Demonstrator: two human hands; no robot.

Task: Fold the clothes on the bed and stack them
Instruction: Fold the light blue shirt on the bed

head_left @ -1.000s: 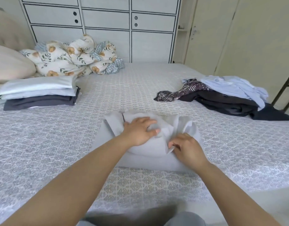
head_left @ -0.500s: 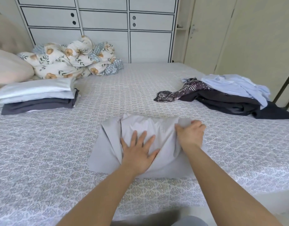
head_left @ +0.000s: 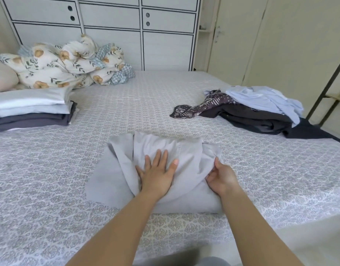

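A pale grey garment [head_left: 115,175], partly folded, lies on the patterned bed [head_left: 40,189] right in front of me. My left hand [head_left: 156,171] presses flat on its middle with straight, spread fingers. My right hand [head_left: 221,175] grips the garment's right edge, fingers curled into the cloth. A stack of folded clothes [head_left: 31,110], white and light blue over dark grey, sits at the left. At the right lies a loose pile of unfolded clothes [head_left: 257,110]: a light blue shirt, dark garments and a patterned purple piece.
A crumpled floral duvet [head_left: 69,68] and a pillow [head_left: 2,77] lie at the bed's far left. White cabinet doors [head_left: 111,35] stand behind the bed, cream cupboard doors at the right. A metal frame [head_left: 330,81] stands at the far right edge.
My right hand came back toward me along the garment's right edge and now grips it lower down. My left hand stayed flat on the middle of the cloth.
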